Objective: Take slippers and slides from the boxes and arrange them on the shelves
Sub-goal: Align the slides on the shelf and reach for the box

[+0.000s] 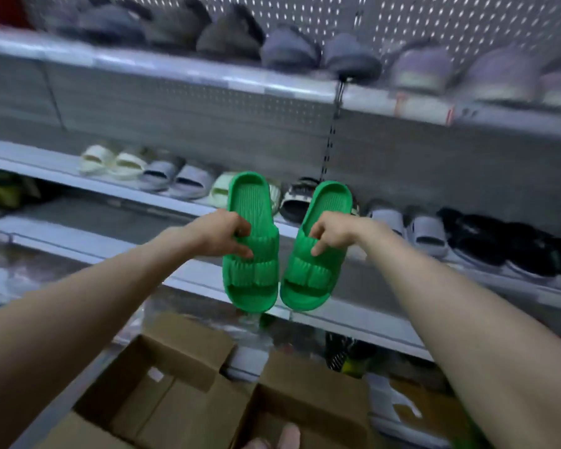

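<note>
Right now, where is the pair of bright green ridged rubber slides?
Centre of the head view: left hand holds one green slide, right hand the other, in front of the grey shelf of pale slides, above the brown cardboard boxes.

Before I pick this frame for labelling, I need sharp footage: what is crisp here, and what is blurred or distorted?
In the head view the left green slide and right green slide, gripped by the left hand and right hand, look sharpest; the top-shelf slippers are smeared, the shelf edge bends slightly from the wide lens, and light is flat with soft shadows.
</note>
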